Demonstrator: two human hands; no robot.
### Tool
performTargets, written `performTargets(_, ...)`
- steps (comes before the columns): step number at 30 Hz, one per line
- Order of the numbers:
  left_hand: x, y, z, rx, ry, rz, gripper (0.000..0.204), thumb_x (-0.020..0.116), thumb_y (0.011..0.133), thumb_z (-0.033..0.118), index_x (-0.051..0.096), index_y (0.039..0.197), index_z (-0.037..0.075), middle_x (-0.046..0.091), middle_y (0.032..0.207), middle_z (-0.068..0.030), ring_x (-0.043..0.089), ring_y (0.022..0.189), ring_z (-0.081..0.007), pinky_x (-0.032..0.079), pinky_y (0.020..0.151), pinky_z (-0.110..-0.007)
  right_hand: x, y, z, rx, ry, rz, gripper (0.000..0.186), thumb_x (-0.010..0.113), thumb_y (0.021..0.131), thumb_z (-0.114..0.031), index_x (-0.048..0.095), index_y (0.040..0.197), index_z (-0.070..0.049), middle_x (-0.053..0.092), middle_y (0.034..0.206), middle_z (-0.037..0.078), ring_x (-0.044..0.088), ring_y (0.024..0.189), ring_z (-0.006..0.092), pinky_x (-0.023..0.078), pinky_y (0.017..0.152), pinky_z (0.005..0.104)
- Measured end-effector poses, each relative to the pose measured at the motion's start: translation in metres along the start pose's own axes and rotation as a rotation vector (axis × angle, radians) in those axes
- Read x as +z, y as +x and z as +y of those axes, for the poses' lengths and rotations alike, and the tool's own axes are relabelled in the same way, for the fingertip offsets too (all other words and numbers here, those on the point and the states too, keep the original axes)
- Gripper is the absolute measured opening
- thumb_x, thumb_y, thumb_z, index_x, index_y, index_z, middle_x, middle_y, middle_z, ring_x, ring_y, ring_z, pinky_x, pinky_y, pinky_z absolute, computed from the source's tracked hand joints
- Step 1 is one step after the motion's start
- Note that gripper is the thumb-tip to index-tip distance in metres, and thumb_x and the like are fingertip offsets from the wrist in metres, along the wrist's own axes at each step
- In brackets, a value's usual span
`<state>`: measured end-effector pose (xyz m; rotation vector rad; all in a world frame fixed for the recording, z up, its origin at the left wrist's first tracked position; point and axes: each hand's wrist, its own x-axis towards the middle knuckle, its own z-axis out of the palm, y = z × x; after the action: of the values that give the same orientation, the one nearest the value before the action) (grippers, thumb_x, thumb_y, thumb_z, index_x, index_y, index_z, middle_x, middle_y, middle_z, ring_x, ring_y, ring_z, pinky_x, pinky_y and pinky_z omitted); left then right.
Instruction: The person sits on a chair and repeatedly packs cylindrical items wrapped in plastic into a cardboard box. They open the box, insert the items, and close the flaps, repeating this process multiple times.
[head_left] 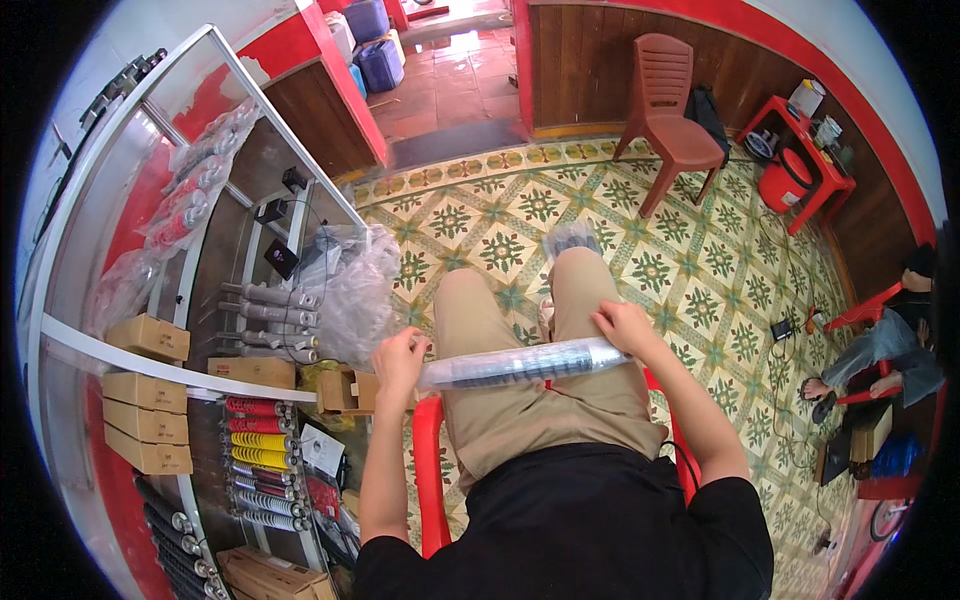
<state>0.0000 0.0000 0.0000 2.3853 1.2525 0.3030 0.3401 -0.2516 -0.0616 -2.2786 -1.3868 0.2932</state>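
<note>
"Plastic, clear and wrinkled: what does it wrap?"

"From my head view, a long, rounded package [510,367] with dark, ridged bands showing through the shiny film, paler and smoother toward its right end. It lies crosswise over my thighs, on my beige trousers [545,425]."

"And the room?"

"I sit in a red plastic chair [428,470], over floor tiles [700,300] patterned in green and cream. On my left stands a metal-framed shelf unit [180,371] with brown cardboard boxes [147,408] and a stack of coil springs [262,441] in red, yellow and white; a heap of clear sheeting [350,285] bunches beside it. Farther off are a reddish-brown chair [665,130] and, near the right edge, another person [895,350], seated."

"How are you holding your hands?"

"Both forearms reach forward, well apart. My left hand [399,357] is at the package's left end, fingers bent and drawn together; I cannot tell whether they pinch the film. My right hand [624,327] is at the right end, fingers curled toward the far side; whether they grip or just rest, I can't tell."
</note>
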Motion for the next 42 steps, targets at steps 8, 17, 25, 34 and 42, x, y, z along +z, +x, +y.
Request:
performTargets(8,0.046,-0.067,0.069,0.78,-0.007,0.109,0.037,0.071,0.086,0.025,0.066,0.115,0.002,0.065,0.115,-0.0168,0.061,0.111,-0.0346,0.047,0.096,-0.048,-0.007,0.003,0.001,-0.001,-0.001,-0.025,0.026,0.064,0.091,-0.03,0.066,0.084,-0.005,0.068,0.077,0.019,0.066,0.074,0.0404,0.052,0.069,0.0499)
performTargets(17,0.06,-0.071,0.051,0.605,0.101,-0.033,0.061,0.073,0.084,0.032,0.053,0.135,0.005,0.055,0.133,-0.0177,0.049,0.127,-0.0346,0.035,0.11,-0.05,-0.018,-0.006,0.048,0.041,-0.145,-0.003,0.026,0.064,0.091,-0.03,0.068,0.083,-0.005,0.068,0.076,0.019,0.066,0.076,0.0397,0.052,0.069,0.0494)
performTargets(25,0.049,-0.075,0.051,0.603,0.08,-0.111,0.066,0.074,0.082,0.031,0.052,0.139,0.006,0.056,0.134,-0.0162,0.051,0.127,-0.0335,0.037,0.108,-0.049,-0.069,-0.011,0.027,0.16,0.12,0.115,0.022,0.064,0.092,-0.022,0.065,0.081,-0.002,0.063,0.07,0.02,0.062,0.07,0.04,0.05,0.064,0.0462)
performTargets(34,0.041,-0.096,0.048,0.619,0.147,-0.094,0.066,0.071,0.085,0.028,0.048,0.142,0.005,0.05,0.144,-0.0188,0.048,0.133,-0.035,0.036,0.112,-0.049,-0.019,-0.034,-0.111,-0.632,0.138,-0.127,0.051,0.077,0.078,-0.023,0.059,0.121,-0.002,0.062,0.113,0.017,0.06,0.106,0.0348,0.047,0.093,0.0463)
performTargets(42,0.038,-0.093,0.014,0.513,0.084,-0.035,0.057,0.065,0.093,0.029,0.049,0.143,0.007,0.054,0.138,-0.0178,0.05,0.13,-0.0325,0.036,0.111,-0.048,0.01,-0.045,-0.13,-0.598,-0.155,-0.225,0.077,0.076,0.079,-0.038,0.046,0.14,-0.002,0.056,0.125,0.017,0.056,0.113,0.0339,0.045,0.095,0.0445)
